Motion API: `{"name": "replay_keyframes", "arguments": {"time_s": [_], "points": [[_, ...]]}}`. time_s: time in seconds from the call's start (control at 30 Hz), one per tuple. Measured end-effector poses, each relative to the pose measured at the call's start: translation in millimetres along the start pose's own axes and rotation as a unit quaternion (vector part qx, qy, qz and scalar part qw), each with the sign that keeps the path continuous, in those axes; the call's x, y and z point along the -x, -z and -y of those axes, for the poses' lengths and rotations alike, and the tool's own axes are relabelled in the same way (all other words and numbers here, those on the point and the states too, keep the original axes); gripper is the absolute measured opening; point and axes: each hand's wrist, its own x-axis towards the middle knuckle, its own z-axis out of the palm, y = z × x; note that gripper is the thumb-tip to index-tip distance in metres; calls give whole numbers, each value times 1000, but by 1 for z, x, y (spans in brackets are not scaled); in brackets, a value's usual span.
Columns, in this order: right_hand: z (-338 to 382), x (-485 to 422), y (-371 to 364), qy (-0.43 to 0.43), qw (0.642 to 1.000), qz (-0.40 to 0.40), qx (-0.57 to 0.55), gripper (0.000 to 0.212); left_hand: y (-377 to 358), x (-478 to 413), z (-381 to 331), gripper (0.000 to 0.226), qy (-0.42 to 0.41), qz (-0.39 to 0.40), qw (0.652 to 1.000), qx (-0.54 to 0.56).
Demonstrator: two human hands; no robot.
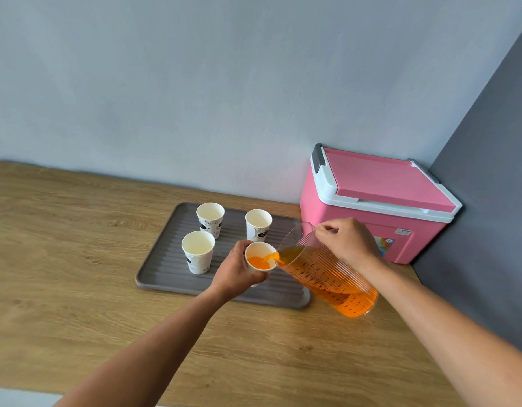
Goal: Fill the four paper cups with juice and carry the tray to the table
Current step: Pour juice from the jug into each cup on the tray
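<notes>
Right hand (346, 240) clamps the tilted jug (327, 277), spout just over the cup (261, 257) the left hand (239, 270) grips, empties beyond-left.

A pink cooler box (380, 201) with a white rim and closed lid sits on the wooden desk (63, 245) — tucked into the wall corner.

No legible text; cooler (380, 207) sticker, pitcher (330, 277) markings too small.

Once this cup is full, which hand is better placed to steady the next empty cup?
Left. The left hand already grips the cup on the tray, beside the empty cup; the right hand holds the pitcher.
</notes>
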Motion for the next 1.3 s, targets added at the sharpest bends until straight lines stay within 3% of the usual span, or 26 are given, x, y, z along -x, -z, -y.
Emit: {"name": "replay_keyframes", "arguments": {"time_s": [1.3], "points": [[-1,-5,-2,-1,1000,-1,0,47,-2,-3,-5,76,22,16,999,33]]}}
